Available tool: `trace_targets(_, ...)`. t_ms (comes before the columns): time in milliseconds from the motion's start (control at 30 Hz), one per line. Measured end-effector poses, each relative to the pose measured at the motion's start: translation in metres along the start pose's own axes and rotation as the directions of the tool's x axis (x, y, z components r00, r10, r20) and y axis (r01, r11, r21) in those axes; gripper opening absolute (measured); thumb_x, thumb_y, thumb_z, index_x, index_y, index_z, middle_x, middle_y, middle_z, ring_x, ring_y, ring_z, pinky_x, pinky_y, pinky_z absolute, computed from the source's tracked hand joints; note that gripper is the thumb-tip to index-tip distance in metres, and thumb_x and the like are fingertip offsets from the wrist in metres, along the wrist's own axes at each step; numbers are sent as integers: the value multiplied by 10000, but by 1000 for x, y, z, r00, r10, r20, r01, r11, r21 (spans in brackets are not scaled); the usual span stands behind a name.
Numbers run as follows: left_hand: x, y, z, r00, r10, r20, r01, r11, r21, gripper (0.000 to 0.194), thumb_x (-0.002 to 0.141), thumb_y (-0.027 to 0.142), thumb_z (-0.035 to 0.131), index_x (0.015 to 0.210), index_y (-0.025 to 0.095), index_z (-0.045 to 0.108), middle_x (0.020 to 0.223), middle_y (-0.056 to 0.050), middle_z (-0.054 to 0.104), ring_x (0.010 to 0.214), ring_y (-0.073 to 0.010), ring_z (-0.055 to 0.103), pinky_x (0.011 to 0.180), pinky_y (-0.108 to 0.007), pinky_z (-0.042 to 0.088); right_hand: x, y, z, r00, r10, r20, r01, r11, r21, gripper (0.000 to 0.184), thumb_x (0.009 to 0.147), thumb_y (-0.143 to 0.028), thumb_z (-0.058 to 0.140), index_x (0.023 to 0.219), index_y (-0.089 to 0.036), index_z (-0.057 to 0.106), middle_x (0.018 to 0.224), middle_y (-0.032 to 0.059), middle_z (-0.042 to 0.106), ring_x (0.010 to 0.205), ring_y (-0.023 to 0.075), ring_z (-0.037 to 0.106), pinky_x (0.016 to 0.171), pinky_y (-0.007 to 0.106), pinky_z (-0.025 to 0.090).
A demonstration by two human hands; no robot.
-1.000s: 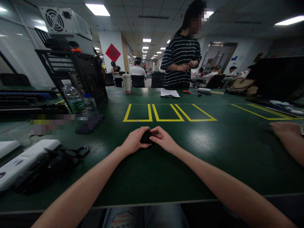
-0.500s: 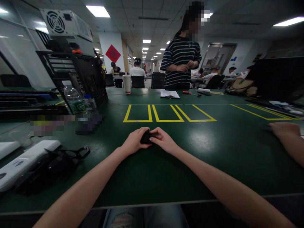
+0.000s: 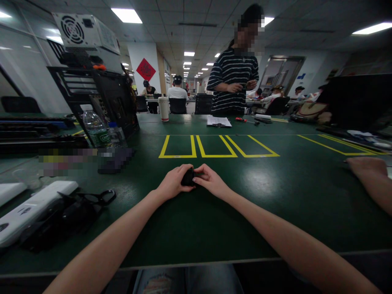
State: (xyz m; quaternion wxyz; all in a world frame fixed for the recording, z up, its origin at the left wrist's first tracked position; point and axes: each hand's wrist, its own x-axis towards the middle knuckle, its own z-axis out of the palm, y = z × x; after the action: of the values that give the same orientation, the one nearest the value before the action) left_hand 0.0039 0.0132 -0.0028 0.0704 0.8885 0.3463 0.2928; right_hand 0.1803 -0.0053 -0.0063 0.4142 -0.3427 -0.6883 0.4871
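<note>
A small black object, dark and too indistinct to name, sits between my hands on or just above the green tabletop. My left hand curves around its left side, thumb below and fingers over the top. At its right edge, my right hand pinches with thumb and fingertips. Just beyond the hands, yellow tape outlines mark the table.
Left are an open computer case, a water bottle, a white power strip-like box and black glasses. Across stand a cup, a clipboard with paper and a person in stripes. Another person's hand rests at right.
My hands and the black object hold nearly the same place. Across the table, the standing person's head has tilted lower and their hands have moved apart.
</note>
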Motion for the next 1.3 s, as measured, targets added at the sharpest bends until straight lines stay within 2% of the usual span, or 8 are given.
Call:
trace_targets(200, 0, 1, -2, 1000, -10, 11, 10, 1000, 5, 596, 616, 320, 633, 1130, 227, 346, 1095, -49, 483, 958, -214, 494, 807, -355, 391, 2, 0, -2, 999, 39, -13, -40, 998, -55, 323, 721, -253, 546, 1017, -202, 428, 1031, 41, 488, 927, 163, 530, 818, 374, 443)
trace_targets(367, 0, 1, -2, 1000, -18, 15, 18, 1000, -2, 577, 623, 310, 628, 1124, 230, 354, 1093, -49, 482, 957, -216, 494, 812, -364, 387, 0, -1, -3, 999, 21, 27, -21, 1000, -6, 326, 681, -205, 588, 976, -213, 450, 1031, 18, 490, 977, 168, 508, 840, 363, 436)
trace_targets(567, 0, 1, -1, 1000, -6, 5, 6, 1000, -3, 588, 622, 332, 628, 1128, 218, 350, 1088, -52, 486, 964, -212, 492, 813, -350, 391, 1, 1, -2, 1000, 15, -4, -15, 1000, 3, 197, 732, -254, 529, 912, -200, 471, 932, 13, 525, 844, 145, 562, 777, 344, 461)
trace_targets(733, 0, 0, 0, 1000, -3, 8, 3, 1000, -1, 597, 619, 328, 630, 1133, 216, 346, 1092, -54, 485, 969, -212, 489, 815, -348, 389, 3, 3, -3, 1000, 28, -9, -28, 999, -18, 296, 728, -237, 537, 1008, -206, 443, 1025, 35, 496, 940, 158, 526, 837, 367, 423)
trace_targets(867, 0, 0, -1, 1000, -6, 12, 6, 1000, -1, 589, 621, 319, 629, 1130, 219, 348, 1099, -55, 481, 969, -216, 489, 816, -356, 385, 2, 2, -4, 999, 41, 31, -41, 999, 2, 315, 708, -223, 562, 1000, -209, 444, 1035, 31, 491, 966, 162, 515, 848, 369, 420)
trace_targets(1067, 0, 1, -2, 1000, -10, 13, 10, 1000, -3, 580, 626, 338, 624, 1125, 218, 353, 1095, -54, 484, 956, -213, 496, 805, -350, 393, 0, -1, -2, 1000, 4, 10, -4, 1000, 24, 221, 724, -226, 541, 929, -204, 461, 974, 14, 500, 932, 156, 532, 818, 353, 446)
trace_targets(1200, 0, 2, -1, 1000, -15, 4, 15, 1000, -7, 587, 618, 325, 630, 1126, 224, 355, 1096, -52, 484, 965, -216, 495, 811, -354, 389, 2, 0, -2, 1000, 8, -16, -8, 1000, -9, 287, 716, -208, 548, 985, -205, 447, 1004, 23, 493, 962, 158, 509, 857, 362, 422)
trace_targets(1300, 0, 2, -1, 1000, -17, 4, 17, 1000, -10, 588, 612, 312, 635, 1123, 226, 357, 1093, -51, 487, 966, -219, 495, 814, -361, 386, 2, 1, -3, 999, 35, 11, -35, 999, -10, 294, 716, -212, 550, 992, -198, 449, 1016, 27, 495, 971, 160, 504, 877, 377, 406)
